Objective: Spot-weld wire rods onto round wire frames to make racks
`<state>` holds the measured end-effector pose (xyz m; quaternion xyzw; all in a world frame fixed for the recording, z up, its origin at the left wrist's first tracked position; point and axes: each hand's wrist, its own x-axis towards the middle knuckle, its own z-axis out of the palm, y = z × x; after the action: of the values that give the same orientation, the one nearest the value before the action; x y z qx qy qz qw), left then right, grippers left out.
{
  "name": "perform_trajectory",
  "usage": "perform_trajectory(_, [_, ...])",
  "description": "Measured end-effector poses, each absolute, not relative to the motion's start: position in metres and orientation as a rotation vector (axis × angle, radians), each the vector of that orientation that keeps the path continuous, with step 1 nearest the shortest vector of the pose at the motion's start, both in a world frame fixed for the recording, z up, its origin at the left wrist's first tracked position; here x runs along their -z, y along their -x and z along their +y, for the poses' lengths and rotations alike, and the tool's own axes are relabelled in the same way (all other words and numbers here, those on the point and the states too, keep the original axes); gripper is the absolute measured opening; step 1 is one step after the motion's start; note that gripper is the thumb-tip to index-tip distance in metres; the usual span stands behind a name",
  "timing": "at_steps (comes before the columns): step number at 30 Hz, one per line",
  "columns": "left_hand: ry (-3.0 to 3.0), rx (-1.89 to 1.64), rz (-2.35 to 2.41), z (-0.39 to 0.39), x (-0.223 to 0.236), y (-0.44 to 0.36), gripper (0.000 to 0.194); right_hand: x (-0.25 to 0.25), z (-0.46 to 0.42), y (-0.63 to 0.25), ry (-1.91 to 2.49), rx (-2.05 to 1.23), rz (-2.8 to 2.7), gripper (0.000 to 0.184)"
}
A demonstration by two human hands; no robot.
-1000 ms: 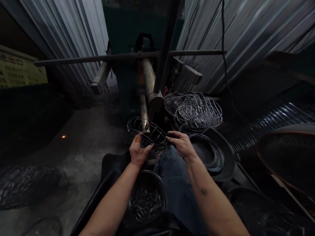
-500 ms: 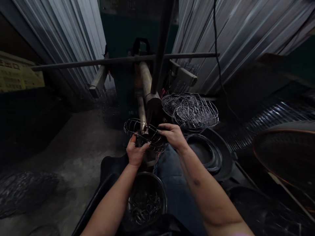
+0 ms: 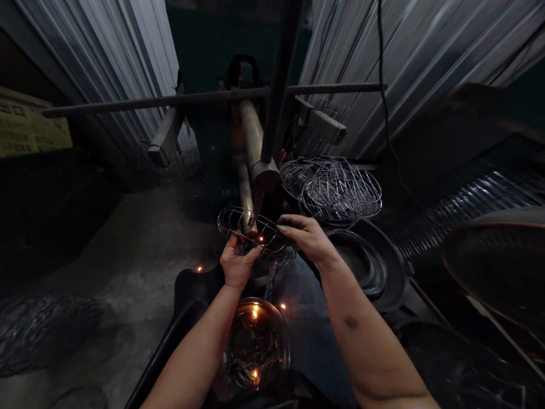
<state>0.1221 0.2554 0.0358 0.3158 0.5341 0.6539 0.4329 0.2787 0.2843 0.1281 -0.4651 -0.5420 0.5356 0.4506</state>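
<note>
The left hand [image 3: 238,264] and right hand [image 3: 309,238] are gripping a round silver wire cage [image 3: 255,233], fingers curled on its wires, while a stack of matching wire cages [image 3: 336,190] is waiting ahead and short wire pieces [image 3: 251,363] are remaining in a steel bowl [image 3: 288,349].

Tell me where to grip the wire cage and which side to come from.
Grip the outer hoop of the wire cage, coming from the right and over the top, as the right hand reaches. The hoop forms the edge, while the thin ribs sit spaced inside.

A wire cage [image 3: 256,236] sits between the left hand [image 3: 238,264] and the right hand [image 3: 309,238]. A stack of wire frames [image 3: 340,190] lies ahead of the right hand, wire hoops [image 3: 361,264] apparently to its right, and a bowl [image 3: 272,324] of wire pieces [image 3: 251,363] behind the left hand.
</note>
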Motion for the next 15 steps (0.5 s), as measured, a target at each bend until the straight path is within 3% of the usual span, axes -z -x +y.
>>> perform_trajectory(4, [-0.883,-1.612,1.279,0.258,-0.029,-0.115,0.048,-0.125,0.286,-0.283,1.200,-1.329,-1.238,0.035])
perform_trajectory(10, [-0.849,-1.600,1.380,0.261,-0.033,-0.112,0.047,-0.126,0.301,-0.267,1.226,-1.230,-1.243,0.026])
perform_trajectory(15, [-0.789,-1.579,1.338,0.258,-0.034,-0.115,0.049,-0.123,0.296,-0.290,1.209,-1.368,-1.268,0.036])
